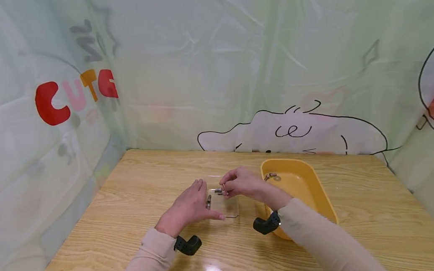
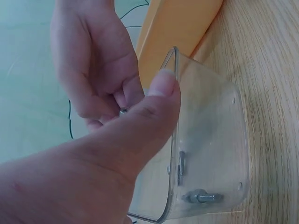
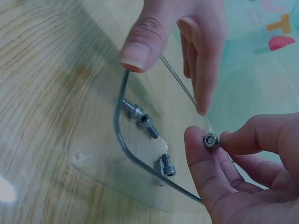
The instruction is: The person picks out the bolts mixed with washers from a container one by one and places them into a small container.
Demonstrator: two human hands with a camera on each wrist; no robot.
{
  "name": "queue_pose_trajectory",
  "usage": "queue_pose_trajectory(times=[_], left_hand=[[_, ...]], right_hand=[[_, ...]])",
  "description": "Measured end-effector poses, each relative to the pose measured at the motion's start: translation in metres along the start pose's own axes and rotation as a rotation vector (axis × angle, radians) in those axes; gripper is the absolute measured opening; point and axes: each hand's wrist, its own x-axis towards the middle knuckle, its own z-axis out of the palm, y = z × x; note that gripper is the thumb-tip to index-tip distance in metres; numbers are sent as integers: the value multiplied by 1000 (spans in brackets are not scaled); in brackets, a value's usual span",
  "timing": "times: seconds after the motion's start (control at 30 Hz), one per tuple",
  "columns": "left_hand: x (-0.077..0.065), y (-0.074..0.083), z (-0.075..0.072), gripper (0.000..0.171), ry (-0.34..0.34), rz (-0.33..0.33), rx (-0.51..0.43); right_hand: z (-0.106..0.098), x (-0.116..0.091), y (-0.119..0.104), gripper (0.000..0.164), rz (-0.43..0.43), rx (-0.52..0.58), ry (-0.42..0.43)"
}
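Observation:
A clear plastic box (image 1: 230, 210) stands on the table, its rim (image 3: 117, 116) plain in the right wrist view. My left hand (image 1: 189, 206) rests on its left side with straight fingers, the thumb (image 2: 154, 100) lying across the rim. Between thumb and fingertips my right hand (image 1: 244, 182) pinches a socket-head screw (image 3: 211, 140) over the box, its hex recess facing the right wrist camera. Several more screws (image 3: 148, 126) lie on the box floor. In the left wrist view one screw (image 2: 203, 196) shows through the wall.
A yellow tray (image 1: 319, 187) stands to the right, partly under the right forearm, with a few screws (image 1: 270, 175) in its far left corner. Both wrists wear black camera mounts (image 1: 188, 245). A printed curtain (image 1: 197, 69) hangs behind the wooden table (image 1: 140, 178).

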Motion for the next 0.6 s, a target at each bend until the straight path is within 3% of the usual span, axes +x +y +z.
queue_pose_trajectory(times=[0.3,0.6], left_hand=[[1,3,-3,112,-8,-6,15],[2,5,-3,111,-21,-15,34]], right_hand=[[5,1,1,28,-13,15,-31],[12,9,4,27,17,-2,-12]])
